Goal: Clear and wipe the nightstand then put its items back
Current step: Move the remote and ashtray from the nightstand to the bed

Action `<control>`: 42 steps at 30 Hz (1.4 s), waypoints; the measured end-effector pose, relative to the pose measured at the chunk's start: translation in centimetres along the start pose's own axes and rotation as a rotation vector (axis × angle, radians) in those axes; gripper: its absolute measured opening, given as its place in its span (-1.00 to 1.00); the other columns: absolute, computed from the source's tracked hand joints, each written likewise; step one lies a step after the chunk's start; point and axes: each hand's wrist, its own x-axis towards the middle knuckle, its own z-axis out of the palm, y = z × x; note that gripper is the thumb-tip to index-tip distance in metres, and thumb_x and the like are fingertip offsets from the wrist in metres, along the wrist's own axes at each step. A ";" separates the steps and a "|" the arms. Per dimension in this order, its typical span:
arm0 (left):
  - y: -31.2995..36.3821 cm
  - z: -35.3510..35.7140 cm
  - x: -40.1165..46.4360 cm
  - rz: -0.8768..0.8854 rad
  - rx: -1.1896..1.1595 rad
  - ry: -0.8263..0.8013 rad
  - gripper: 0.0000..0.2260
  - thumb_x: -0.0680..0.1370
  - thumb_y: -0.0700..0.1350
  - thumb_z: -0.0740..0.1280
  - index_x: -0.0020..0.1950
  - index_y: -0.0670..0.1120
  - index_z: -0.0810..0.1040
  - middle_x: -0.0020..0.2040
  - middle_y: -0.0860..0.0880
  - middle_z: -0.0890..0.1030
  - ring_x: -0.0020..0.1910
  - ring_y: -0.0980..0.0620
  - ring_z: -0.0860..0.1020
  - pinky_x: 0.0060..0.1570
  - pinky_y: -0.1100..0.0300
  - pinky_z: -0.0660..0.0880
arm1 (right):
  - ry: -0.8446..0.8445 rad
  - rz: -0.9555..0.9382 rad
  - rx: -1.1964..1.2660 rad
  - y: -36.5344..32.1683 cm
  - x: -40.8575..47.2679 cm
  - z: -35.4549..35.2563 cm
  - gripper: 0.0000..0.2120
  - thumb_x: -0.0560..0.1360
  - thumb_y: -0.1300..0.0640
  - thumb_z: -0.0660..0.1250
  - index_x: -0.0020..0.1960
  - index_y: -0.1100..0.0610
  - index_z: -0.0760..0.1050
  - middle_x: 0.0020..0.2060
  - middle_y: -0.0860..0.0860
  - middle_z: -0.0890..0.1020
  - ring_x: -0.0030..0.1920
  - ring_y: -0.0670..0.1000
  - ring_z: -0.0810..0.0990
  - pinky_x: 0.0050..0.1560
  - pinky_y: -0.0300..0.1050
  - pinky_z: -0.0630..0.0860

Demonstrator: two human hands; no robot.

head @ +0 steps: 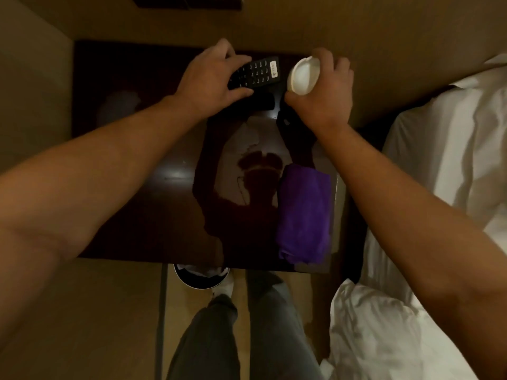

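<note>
A dark glossy nightstand [137, 187] fills the middle of the head view. My left hand [211, 78] grips a black remote control [260, 72] over the far side of the top, fingers curled round its lower end. My right hand [323, 97] holds a small white dish [303, 75] tilted on its edge near the back right corner. A folded purple cloth [303, 215] lies on the near right part of the top, apart from both hands.
A bed with white sheets [439, 174] stands close on the right. A wall runs behind the nightstand. A small bin [201, 275] sits on the floor below the front edge, beside my legs and shoe [225, 286].
</note>
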 end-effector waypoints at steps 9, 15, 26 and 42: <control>4.4 -1.3 -5.3 0.161 -0.074 0.034 -0.42 0.51 0.17 0.43 0.44 -0.09 0.49 0.19 -0.12 0.52 0.09 -0.05 0.56 0.12 0.13 0.49 | 0.102 0.133 0.175 0.4 -11.0 -4.4 -0.22 0.33 -0.08 0.52 0.50 0.03 0.37 0.38 0.10 0.44 0.37 0.14 0.43 0.32 -0.06 0.40; 6.7 -1.2 -9.9 0.213 -0.055 0.036 -0.41 0.49 0.27 0.36 0.41 -0.02 0.51 0.15 -0.09 0.54 0.11 -0.06 0.54 0.07 0.09 0.44 | 0.169 0.190 0.216 1.2 -18.1 -5.2 -0.20 0.31 -0.12 0.52 0.49 0.02 0.37 0.38 0.09 0.44 0.36 0.12 0.44 0.28 -0.05 0.44; 13.7 0.2 -20.2 0.396 -0.089 -0.026 -0.42 0.50 0.26 0.38 0.41 -0.04 0.52 0.13 -0.08 0.55 0.08 -0.05 0.55 0.04 0.06 0.48 | 0.268 0.283 0.229 3.5 -32.6 -7.5 -0.21 0.31 -0.16 0.48 0.50 -0.02 0.39 0.40 0.05 0.45 0.40 0.09 0.41 0.20 -0.19 0.29; 31.3 11.4 -32.0 0.696 -0.111 -0.339 -0.45 0.50 0.25 0.40 0.41 0.02 0.51 0.10 -0.03 0.55 0.04 0.00 0.55 -0.01 0.04 0.54 | 0.454 0.726 0.250 16.3 -57.4 -8.5 -0.23 0.37 -0.15 0.52 0.51 -0.05 0.35 0.40 0.01 0.44 0.41 0.06 0.38 0.29 -0.22 0.25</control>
